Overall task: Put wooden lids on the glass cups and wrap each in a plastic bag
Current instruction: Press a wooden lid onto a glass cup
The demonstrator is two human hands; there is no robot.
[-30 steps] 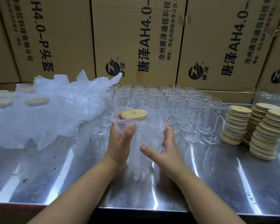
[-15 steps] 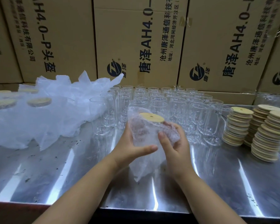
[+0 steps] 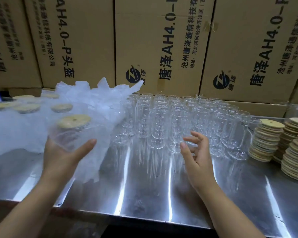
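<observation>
My left hand (image 3: 62, 157) grips a bagged glass cup (image 3: 70, 134) from below, tilted, with its wooden lid (image 3: 73, 120) on top and the loose end of the plastic bag (image 3: 91, 162) hanging down. My right hand (image 3: 196, 155) hovers apart from it above the table, fingers loosely curled, holding nothing. Rows of bare glass cups (image 3: 179, 121) stand behind my right hand. Stacks of wooden lids (image 3: 267, 140) rise at the right.
Several wrapped, lidded cups (image 3: 26, 109) and a heap of plastic bags (image 3: 93, 95) lie at the back left. Cardboard boxes (image 3: 158, 45) wall off the rear. The steel table (image 3: 144, 186) ends at its front edge near me.
My left hand has carried the wrapped cup leftwards toward the wrapped pile. My right hand has let go of the bag and drawn away to the right.
</observation>
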